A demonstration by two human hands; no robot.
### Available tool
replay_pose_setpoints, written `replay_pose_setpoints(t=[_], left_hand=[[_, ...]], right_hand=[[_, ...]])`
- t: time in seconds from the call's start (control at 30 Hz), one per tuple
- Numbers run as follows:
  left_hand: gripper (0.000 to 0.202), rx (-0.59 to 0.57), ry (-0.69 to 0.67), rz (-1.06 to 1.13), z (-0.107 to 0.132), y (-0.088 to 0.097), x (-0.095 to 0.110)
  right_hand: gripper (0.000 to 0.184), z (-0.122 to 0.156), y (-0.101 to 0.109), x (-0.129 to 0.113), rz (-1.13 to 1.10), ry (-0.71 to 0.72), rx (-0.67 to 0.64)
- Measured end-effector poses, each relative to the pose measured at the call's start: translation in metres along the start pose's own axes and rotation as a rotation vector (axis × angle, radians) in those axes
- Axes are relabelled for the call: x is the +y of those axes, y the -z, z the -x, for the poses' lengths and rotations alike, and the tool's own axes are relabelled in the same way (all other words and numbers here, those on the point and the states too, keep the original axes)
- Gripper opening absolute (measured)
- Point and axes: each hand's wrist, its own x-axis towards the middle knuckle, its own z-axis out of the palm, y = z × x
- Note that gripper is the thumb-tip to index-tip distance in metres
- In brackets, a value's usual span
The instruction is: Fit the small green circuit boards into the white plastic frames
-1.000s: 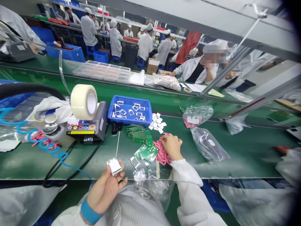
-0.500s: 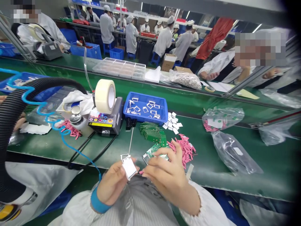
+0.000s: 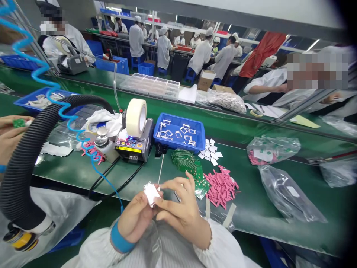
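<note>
A green assembly-line belt runs just ahead of both hands. The left hand grasps a small white rectangular component, and the right hand pinches it too. Green circuit boards and pink strips lie just beyond the right hand; a loosened pinch could drop the component among them.

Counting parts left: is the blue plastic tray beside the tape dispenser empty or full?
Neither: the blue plastic tray is partly filled, with small silver-coloured frames scattered and much of its floor showing.
</note>
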Motion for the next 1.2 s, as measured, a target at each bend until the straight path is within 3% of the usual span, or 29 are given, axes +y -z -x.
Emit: replay_pose_setpoints(t=[0.1,0.23,0.3,0.4,0.47,0.57,0.7,0.77,0.87,0.97,1.07,1.13,1.2], left_hand=[[0.034,-0.009,-0.043,0.04,0.0,0.003,-0.005],[0.038,-0.046,-0.081,-0.077,0.002,0.001,-0.005],[0.038,-0.025,-0.19,-0.266,0.004,-0.002,0.005],[0.037,-0.004,-0.431,-0.684,0.009,-0.005,0.031],[0.033,-0.069,-0.425,-0.857,0.014,-0.007,0.047],[0.032,-0.131,-0.292,-0.836,0.025,-0.004,0.059],[0.031,-0.063,-0.323,-0.813,0.042,0.011,0.057],[0.031,0.027,-0.363,-0.86,0.049,0.026,0.054],[0.026,0.214,-0.288,-0.778,0.056,0.064,0.052],[0.019,0.44,-0.181,-0.331,0.064,0.12,0.052],[0.029,0.649,-0.325,0.174,0.076,0.172,0.055],[0.042,0.688,-0.39,0.311,0.086,0.194,0.058],[0.051,0.68,-0.397,0.346,0.096,0.204,0.061]], right_hand=[[0.043,0.007,-0.006,-0.004,0.047,-0.126,0.011],[0.018,0.0,-0.007,-0.015,0.019,-0.242,0.097],[0.012,-0.007,-0.004,-0.018,0.009,-0.235,0.101],[0.011,-0.015,0.005,-0.018,0.028,-0.219,-0.015],[0.01,-0.018,0.009,-0.017,0.033,-0.201,-0.116],[0.011,-0.022,0.008,-0.018,0.003,-0.172,-0.224],[0.01,-0.026,-0.013,-0.024,-0.104,-0.15,-0.338],[0.01,-0.03,-0.03,-0.026,-0.32,-0.279,-0.399],[0.017,-0.041,-0.061,-0.018,-0.815,-0.791,-0.355],[0.025,-0.055,-0.091,-0.001,-0.988,-1.169,-0.181],[0.032,-0.066,-0.114,0.013,-1.006,-1.35,-0.05],[0.034,-0.069,-0.124,0.016,-1.024,-1.427,0.024],[0.035,-0.072,-0.13,0.015,-1.033,-1.471,0.084]])
